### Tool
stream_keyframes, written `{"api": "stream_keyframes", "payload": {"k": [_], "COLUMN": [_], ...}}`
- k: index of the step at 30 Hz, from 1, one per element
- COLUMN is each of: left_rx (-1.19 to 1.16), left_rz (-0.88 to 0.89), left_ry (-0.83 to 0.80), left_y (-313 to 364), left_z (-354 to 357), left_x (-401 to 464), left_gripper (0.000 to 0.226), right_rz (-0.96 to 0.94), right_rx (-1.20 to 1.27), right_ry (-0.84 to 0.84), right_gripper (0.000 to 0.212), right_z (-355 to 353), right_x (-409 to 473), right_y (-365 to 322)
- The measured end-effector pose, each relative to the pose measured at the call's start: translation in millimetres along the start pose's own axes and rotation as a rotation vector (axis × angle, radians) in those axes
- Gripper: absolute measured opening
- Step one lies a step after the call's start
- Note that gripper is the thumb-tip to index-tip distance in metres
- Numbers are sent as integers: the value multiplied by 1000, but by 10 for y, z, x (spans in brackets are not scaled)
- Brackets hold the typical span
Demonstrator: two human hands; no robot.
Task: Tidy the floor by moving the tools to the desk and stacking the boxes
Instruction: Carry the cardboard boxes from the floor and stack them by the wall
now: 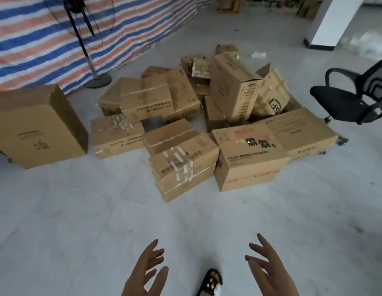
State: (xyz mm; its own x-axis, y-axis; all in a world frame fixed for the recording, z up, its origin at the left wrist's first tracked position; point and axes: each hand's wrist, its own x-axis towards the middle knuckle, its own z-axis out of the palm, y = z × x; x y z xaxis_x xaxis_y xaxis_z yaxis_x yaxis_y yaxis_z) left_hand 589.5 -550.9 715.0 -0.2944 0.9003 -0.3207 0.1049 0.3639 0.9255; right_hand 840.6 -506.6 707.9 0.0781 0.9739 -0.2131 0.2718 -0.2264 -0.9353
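Several brown cardboard boxes lie in a loose heap on the pale floor. Nearest me is a taped box, with a red-lettered box to its right. A tall box stands upright at the back of the heap. A large box stands apart on the left. My left hand and my right hand reach forward low in the view, fingers spread, holding nothing, well short of the boxes. No tools or desk are in view.
A black office chair stands at the right. A standing fan rises before a striped tarp at the back left. A white pillar stands at the back right. A sandalled foot shows between my hands.
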Motion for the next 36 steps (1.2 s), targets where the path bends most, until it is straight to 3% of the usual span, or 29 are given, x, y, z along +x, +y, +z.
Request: {"api": "stream_keyframes", "payload": {"k": [4,9,14,23,30,36], "left_rx": [37,67,120,135,218,292], "left_rz": [74,-18,17,87,19,-124], "left_ry": [-71,-155,-195,-328,-426,-277], "left_y": [342,574,791,1817,2167,1929], "left_z": [531,1001,1537,2702,3503,4315], "left_x": [644,1314,2122,4051,4887,5483], "left_gripper": [55,51,45,45,46,46], "right_rz": [2,107,182,126,172,249], "right_rx": [-16,-16,-3,-16,-27,-147], "right_ry": [60,112,162,267,201,26], "right_gripper": [87,89,91,74,58,50], "right_z": [-365,-624,-842,-1300,-1817,-2510], "right_x": [729,1338,2089,4067,5146,6235], "right_y": [-114,-16,49,-297,-343,-13]}}
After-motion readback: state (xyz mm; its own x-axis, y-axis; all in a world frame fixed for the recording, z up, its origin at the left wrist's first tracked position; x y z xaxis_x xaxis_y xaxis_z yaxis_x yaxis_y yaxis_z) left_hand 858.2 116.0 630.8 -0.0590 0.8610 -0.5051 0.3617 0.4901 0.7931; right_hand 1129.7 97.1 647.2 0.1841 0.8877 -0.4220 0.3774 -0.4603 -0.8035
